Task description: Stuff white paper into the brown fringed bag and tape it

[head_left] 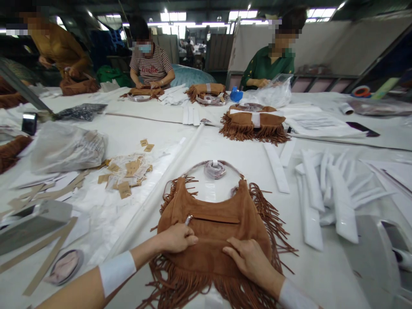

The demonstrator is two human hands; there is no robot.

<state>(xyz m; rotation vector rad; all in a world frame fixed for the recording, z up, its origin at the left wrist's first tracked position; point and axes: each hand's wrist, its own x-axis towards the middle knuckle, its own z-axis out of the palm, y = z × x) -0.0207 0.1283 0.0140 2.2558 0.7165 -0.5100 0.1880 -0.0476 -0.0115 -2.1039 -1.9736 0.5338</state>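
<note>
Left hand (176, 238), right hand (248, 259) pinch fold of brown suede fringed bag (215, 213).

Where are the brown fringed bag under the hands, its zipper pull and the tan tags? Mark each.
brown fringed bag (219, 201), head view, suede front above the zipper.
zipper pull (188, 219), head view, metal tab.
tan tags (130, 168), head view, one tag mid-pile.
</note>
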